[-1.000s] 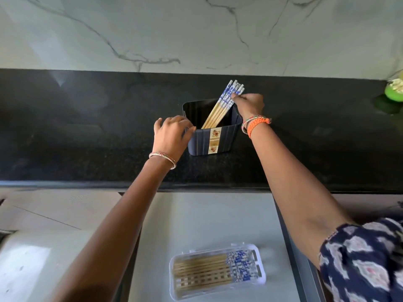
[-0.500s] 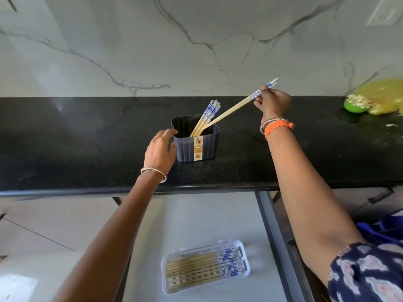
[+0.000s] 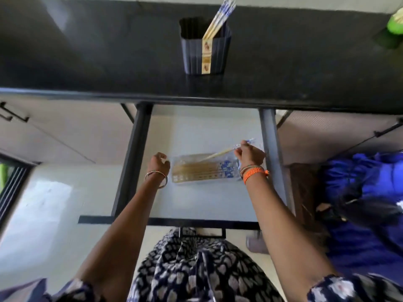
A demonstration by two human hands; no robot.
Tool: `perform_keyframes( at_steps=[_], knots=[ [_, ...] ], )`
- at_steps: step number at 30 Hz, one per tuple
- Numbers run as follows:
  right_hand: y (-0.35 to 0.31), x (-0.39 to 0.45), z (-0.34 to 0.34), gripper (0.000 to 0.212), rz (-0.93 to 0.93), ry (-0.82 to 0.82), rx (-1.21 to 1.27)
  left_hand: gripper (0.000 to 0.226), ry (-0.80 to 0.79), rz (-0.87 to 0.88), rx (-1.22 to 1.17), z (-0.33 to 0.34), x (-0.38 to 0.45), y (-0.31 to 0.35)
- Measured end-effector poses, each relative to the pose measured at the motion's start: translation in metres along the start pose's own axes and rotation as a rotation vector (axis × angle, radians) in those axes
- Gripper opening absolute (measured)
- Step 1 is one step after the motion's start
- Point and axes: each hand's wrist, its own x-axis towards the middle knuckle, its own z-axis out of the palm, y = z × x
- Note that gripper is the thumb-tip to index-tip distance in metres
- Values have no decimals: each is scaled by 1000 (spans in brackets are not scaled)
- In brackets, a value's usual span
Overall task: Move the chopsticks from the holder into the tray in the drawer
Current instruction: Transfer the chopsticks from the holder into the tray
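A dark blue holder (image 3: 205, 51) stands on the black counter with several blue-and-white topped chopsticks (image 3: 220, 17) leaning in it. Down in the open drawer lies a clear tray (image 3: 181, 180) that holds several chopsticks side by side. My right hand (image 3: 249, 154) pinches chopsticks (image 3: 220, 153) by their patterned ends, slanted low over the tray's far side. My left hand (image 3: 160, 163) hovers at the tray's left end with loosely curled fingers, holding nothing.
The black counter (image 3: 87, 62) runs across the top, with a green object (image 3: 395, 20) at its far right. The drawer (image 3: 196, 203) has dark side rails and a pale floor. A blue bundle (image 3: 370, 203) lies on the floor at right.
My right hand drew chopsticks out of the holder and carried them down to the tray in the drawer. My left hand left the holder and came down beside the tray.
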Motion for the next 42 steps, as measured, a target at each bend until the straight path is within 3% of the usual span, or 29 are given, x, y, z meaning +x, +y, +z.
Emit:
perform_keyframes(
  at_steps=[3,6,11,15,18,23,26,28,30,39,42],
  knots=[
    [32,1,3,35,33,43,-40,29,-88,-88,-6,10,0,-24],
    [43,-1,10,13,104,-53,-88,28,-153,-148,-23,18,0,-36],
    [39,-7,16,54,227,-106,-65,28,-163,-210,-111,22,4,-41],
    [33,-13,18,56,344,-53,-88,27,-187,-222,-156,19,4,-40],
    [27,-13,17,54,426,-110,-195,28,-191,-220,-161,18,4,-42],
    [42,-7,23,42,198,-198,-634,29,-258,-263,-201,18,8,-43],
    [49,-7,34,37,-175,-120,-1129,30,-289,-289,-242,16,10,-43],
    [56,-11,41,35,-439,-263,-1371,31,-316,-302,-260,17,10,-43],
    [65,-9,41,31,-542,-392,-1486,25,-333,-309,-273,16,10,-42],
    [66,-4,39,19,-565,-558,-1640,22,-370,-351,-254,15,14,-38],
    [56,-9,41,22,-604,-600,-1674,33,-348,-257,-32,10,14,-27]
  ],
)
